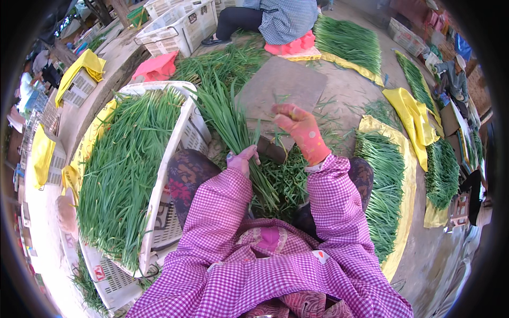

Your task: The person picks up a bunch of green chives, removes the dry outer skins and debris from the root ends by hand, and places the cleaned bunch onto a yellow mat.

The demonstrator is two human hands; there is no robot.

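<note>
My left hand (244,159), in a pale pink glove, is closed round a bunch of long flat-leaved chives (225,116). The bunch slants between my knees, its leaves fanning away from me. My right hand (301,130), in an orange-pink dotted glove, is raised to the right of the bunch, apart from it. Its fingers are curled together, and whatever may be in them does not show. Below the hands, loose cut greens (289,183) lie in a heap. A dark flat piece (272,150) rests between the hands, partly hidden.
A white crate (159,196) heaped with chives stands at my left. Chives lie in rows on yellow sheets (405,196) at my right. Ahead are a grey board (283,87), a seated person (289,21) and white crates (183,29). A red-pink stool (155,67) stands beyond the crate.
</note>
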